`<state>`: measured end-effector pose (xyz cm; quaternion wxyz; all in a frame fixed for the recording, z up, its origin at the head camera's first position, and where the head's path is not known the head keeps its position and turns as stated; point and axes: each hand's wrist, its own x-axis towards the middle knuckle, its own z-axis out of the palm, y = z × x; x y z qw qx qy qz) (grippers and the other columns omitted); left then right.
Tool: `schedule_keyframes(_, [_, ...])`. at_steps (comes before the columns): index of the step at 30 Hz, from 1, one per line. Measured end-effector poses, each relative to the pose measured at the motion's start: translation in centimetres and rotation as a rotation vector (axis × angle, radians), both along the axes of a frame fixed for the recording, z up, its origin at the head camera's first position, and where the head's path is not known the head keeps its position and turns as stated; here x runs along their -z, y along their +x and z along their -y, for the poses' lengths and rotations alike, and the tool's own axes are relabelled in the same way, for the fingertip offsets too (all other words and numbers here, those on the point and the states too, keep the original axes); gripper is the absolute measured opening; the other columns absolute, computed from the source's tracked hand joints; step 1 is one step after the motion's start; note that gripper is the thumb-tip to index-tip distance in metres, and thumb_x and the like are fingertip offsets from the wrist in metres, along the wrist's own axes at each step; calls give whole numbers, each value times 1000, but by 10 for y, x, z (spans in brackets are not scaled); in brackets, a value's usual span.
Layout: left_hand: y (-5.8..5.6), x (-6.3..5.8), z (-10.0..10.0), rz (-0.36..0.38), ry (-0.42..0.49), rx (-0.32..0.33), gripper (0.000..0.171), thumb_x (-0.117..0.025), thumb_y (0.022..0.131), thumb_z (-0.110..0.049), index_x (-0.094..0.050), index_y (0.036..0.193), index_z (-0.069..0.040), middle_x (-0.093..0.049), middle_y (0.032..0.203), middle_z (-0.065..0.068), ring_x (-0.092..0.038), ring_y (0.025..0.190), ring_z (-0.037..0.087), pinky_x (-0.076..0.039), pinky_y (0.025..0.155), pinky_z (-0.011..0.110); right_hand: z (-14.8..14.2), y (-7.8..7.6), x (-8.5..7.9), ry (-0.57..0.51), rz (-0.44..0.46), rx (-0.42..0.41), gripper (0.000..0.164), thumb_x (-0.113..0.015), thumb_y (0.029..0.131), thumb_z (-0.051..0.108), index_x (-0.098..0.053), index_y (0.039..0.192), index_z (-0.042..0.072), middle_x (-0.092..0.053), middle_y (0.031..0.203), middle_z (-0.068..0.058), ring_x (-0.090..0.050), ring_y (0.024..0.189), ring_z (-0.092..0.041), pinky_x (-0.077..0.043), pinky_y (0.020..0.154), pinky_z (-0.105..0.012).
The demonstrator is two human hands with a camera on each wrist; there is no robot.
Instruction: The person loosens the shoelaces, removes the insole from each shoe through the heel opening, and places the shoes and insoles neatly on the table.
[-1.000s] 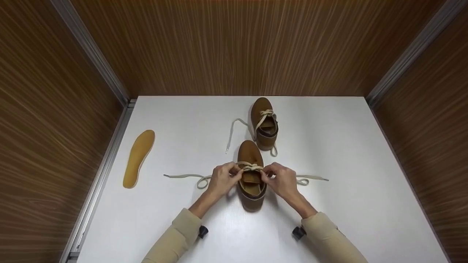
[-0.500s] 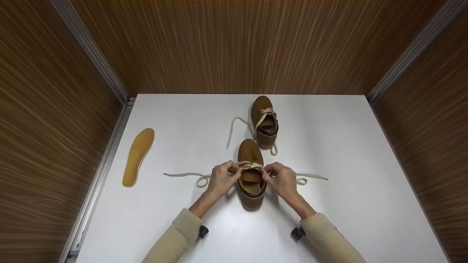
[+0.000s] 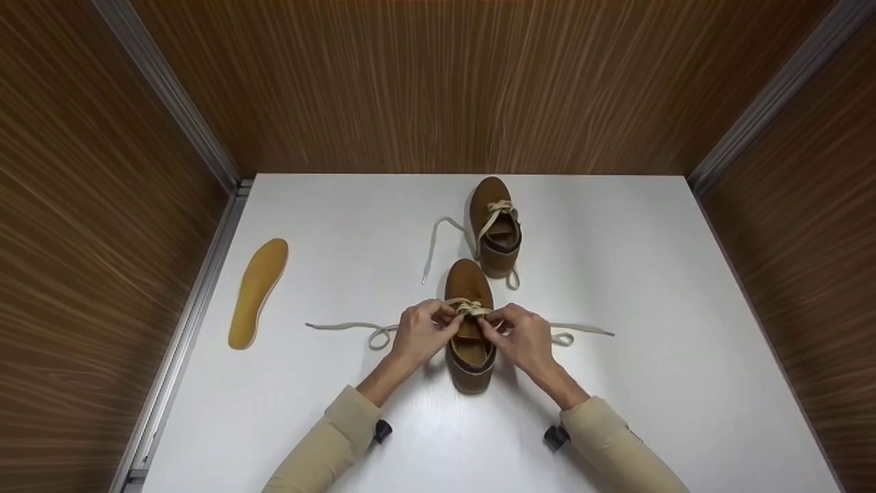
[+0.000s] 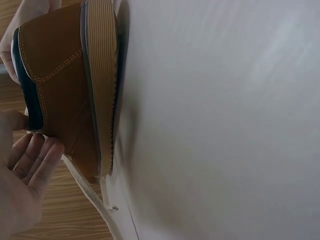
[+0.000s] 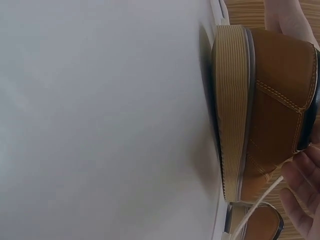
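A tan leather shoe (image 3: 468,275) stands at the middle of the table, toe pointing away. Cream shoelace (image 3: 473,308) crosses its front, with one long end trailing out on each side. My left hand (image 3: 420,337) pinches the left edge of the shoe's opening beside the lacing. Opposite it, my right hand (image 3: 525,338) pinches the right edge. Seen from the left wrist, thumb and fingers meet at the front end of the dark-lined collar, and the lace (image 4: 92,196) runs down past them. The right wrist view shows fingers at the same spot on the shoe's other side (image 5: 280,75).
Just beyond stands a second tan shoe (image 3: 486,194), its lace end (image 3: 432,250) lying curved to the left. A tan insole (image 3: 259,294) lies at the table's left. Wood-grain panels (image 3: 438,89) wall in the white table (image 3: 342,226) at the back and sides.
Both hands have moved slightly inward, so their fingertips are closer together over the shoe's opening. The whole scene has shifted a little upward in the head view.
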<state>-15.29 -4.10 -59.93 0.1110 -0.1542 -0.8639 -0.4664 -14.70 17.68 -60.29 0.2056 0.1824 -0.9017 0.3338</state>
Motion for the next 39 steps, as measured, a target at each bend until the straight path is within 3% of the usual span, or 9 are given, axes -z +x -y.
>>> schedule_keyframes(5, [0,0,-2,-50,-67,-9,14,-84,89,-18,-76,90,-7,-76,84,5,-74,72,16,-60,65,22,3,-1,0,59,-54,3,16,-89,83,23,-82,87,10,-76,75,-4,-71,60,-15,-56,52,-29])
schedule_keyframes(10, [-1,-2,-4,-46,-91,-25,12,-84,88,-17,-77,89,-8,-77,83,4,-73,71,16,-59,65,22,7,-2,-2,131,-104,23,14,-91,80,21,-82,84,12,-75,73,-1,-70,59,-12,-55,50,-27])
schedule_keyframes(20, [-2,-2,-4,-93,-143,-91,15,-86,82,-11,-75,71,-11,-75,69,0,-68,62,12,-55,58,21,7,-3,-5,188,-161,64,14,-91,75,10,-77,74,11,-74,69,0,-69,58,-12,-54,50,-31])
schedule_keyframes(29, [0,2,-4,-126,-111,-101,16,-84,81,-5,-71,72,-8,-75,70,3,-69,63,14,-57,58,22,4,-3,0,141,-163,84,14,-89,76,11,-75,73,11,-74,68,-1,-68,55,-13,-52,48,-32])
schedule_keyframes(39, [4,7,-3,-102,-41,-108,17,-81,84,-3,-70,72,-8,-73,70,4,-70,64,13,-57,58,20,-3,-4,7,77,-145,106,18,-89,76,9,-72,73,12,-75,68,-2,-69,55,-15,-53,48,-33])
